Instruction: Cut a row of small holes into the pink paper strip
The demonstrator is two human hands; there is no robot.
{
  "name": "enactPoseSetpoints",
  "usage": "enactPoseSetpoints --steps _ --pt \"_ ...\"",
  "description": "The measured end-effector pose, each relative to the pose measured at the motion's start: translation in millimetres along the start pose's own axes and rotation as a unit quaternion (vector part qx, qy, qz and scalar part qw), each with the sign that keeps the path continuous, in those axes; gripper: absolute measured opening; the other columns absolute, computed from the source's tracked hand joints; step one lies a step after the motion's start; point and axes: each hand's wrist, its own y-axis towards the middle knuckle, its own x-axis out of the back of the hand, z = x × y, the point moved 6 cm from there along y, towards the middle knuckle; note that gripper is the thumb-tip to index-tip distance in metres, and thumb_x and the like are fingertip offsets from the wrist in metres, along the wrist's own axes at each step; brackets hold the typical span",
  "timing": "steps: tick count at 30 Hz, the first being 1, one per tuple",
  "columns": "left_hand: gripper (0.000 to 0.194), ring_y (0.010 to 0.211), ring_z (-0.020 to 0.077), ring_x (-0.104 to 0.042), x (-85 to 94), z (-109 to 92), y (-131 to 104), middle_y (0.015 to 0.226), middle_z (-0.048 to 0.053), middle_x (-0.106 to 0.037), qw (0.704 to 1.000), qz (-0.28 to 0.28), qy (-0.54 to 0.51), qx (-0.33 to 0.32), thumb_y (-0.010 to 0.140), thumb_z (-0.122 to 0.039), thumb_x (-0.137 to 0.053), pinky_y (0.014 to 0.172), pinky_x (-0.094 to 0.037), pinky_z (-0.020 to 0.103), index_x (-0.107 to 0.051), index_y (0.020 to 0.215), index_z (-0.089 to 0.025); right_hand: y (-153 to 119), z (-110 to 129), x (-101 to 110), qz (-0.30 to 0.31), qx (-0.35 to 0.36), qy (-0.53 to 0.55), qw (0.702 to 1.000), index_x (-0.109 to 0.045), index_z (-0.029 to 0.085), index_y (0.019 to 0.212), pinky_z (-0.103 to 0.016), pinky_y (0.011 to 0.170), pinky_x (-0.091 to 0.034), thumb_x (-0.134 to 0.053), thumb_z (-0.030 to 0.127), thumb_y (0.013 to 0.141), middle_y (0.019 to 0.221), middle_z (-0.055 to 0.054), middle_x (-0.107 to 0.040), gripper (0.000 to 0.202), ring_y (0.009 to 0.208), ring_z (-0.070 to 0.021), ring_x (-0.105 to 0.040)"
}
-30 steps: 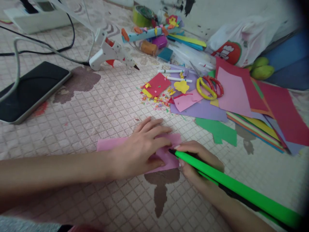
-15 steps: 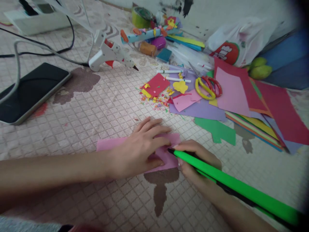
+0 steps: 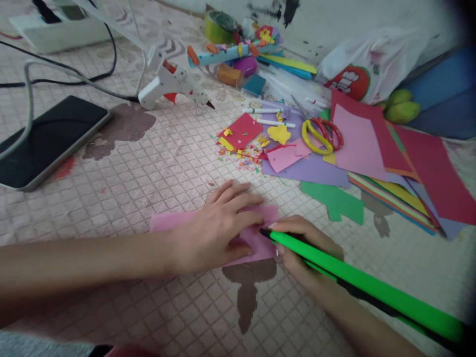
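A strip of pink paper [image 3: 266,243] lies flat on the patterned tablecloth in front of me. My left hand [image 3: 223,218] rests palm down across it, fingers spread, pressing on it and covering its middle. At the paper's right end, my right hand [image 3: 307,243] pinches a long green pen [image 3: 345,265] in a writing grip. Its black tip points at the pink paper, close to my left fingertips; whether it touches the surface I cannot tell. The pen's thick rear end reaches toward the lower right edge of the view.
Beyond my hands lie paper scraps, a red card [image 3: 242,131], scissors [image 3: 322,135] and coloured sheets [image 3: 359,144]. A glue gun [image 3: 173,82] with its cable and a phone [image 3: 52,141] are at left. Tape [image 3: 220,27] and a plastic bag [image 3: 375,64] stand by the wall.
The whole view has shifted very slightly. Both hands, the pen and the pink paper keep practically the same places.
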Motion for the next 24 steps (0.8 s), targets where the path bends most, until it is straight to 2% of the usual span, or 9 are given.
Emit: enactPoseSetpoints --steps 5,14,21,24 --pt "0.050 0.137 0.0318 -0.033 1.1 -0.1 -1.1 0.140 0.005 -0.050 1.000 0.001 -0.001 -0.001 0.078 -0.031 -0.075 0.117 -0.022 0.057 -0.056 0.124 -0.025 -2.0 -2.4 -0.4 -0.009 -0.007 0.015 1.000 -0.066 0.023 0.091 -0.025 0.063 -0.055 -0.056 0.008 0.079 0.081 0.001 -0.069 0.022 0.072 -0.0130 -0.066" --pt "0.050 0.137 0.0332 -0.034 2.3 -0.8 0.2 0.139 0.006 -0.051 1.000 -0.001 -0.004 -0.002 0.077 -0.031 -0.076 0.116 -0.022 0.058 -0.058 0.122 -0.024 -2.0 -1.0 -2.2 0.027 0.004 0.007 1.000 -0.065 0.023 0.093 -0.027 0.064 -0.056 -0.056 0.008 0.078 0.082 -0.001 -0.069 0.023 0.073 -0.0143 -0.066" --pt "0.045 0.137 0.0326 -0.033 1.4 -0.4 -0.4 0.139 0.006 -0.051 1.000 -0.001 -0.001 0.000 0.078 -0.031 -0.075 0.116 -0.022 0.058 -0.059 0.120 -0.023 -2.2 -3.0 4.3 0.010 -0.024 0.004 1.000 -0.065 0.023 0.090 -0.024 0.061 -0.055 -0.058 0.007 0.079 0.083 0.000 -0.070 0.020 0.071 -0.0130 -0.067" --pt "0.047 0.138 0.0325 -0.033 1.6 -0.7 -0.4 0.139 0.007 -0.050 1.000 0.000 -0.001 -0.002 0.078 -0.031 -0.075 0.117 -0.021 0.058 -0.058 0.121 -0.023 -0.4 -1.5 3.3 0.003 -0.012 -0.005 1.000 -0.065 0.023 0.089 -0.022 0.065 -0.056 -0.058 0.006 0.078 0.082 0.000 -0.071 0.021 0.073 -0.0121 -0.068"
